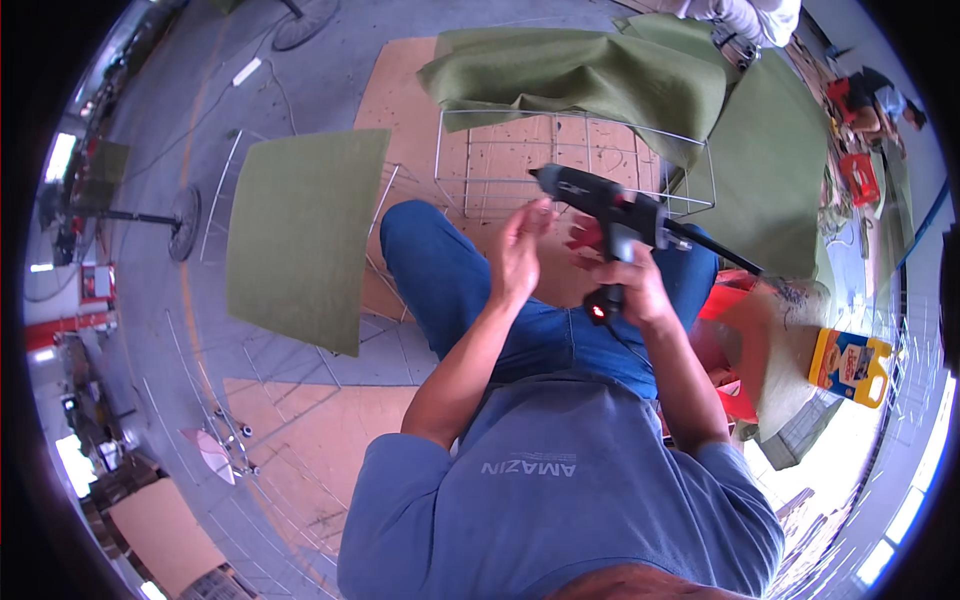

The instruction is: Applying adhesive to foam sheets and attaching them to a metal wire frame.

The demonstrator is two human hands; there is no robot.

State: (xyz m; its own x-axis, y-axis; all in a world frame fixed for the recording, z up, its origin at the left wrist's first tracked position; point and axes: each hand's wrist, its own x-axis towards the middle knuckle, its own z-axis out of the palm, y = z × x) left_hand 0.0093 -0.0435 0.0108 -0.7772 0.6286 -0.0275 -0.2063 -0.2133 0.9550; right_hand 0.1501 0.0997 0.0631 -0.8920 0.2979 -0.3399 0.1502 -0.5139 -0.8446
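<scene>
My right hand (637,285) is wrapped round the handle of a black and grey hot glue gun (588,193), its nozzle pointing to the far left. A dark rod (728,256) sticks out behind the gun, and a red light glows at the foot of its handle. Just below the nozzle is my left hand (518,255), its fingers stretched upward and slightly apart, with nothing visible in them. Beyond the gun, a wire frame (467,158) rests on brown board (400,90). A large sheet of green fabric (580,70) lies draped at the frame's far side.
A green panel (305,235) leans on wire frames at the left. More green fabric (770,160) spreads at the right, near a yellow jug (850,367) and a red stool (735,400). Fan stands (186,222) stand on the floor. Another person (880,105) is at the far right.
</scene>
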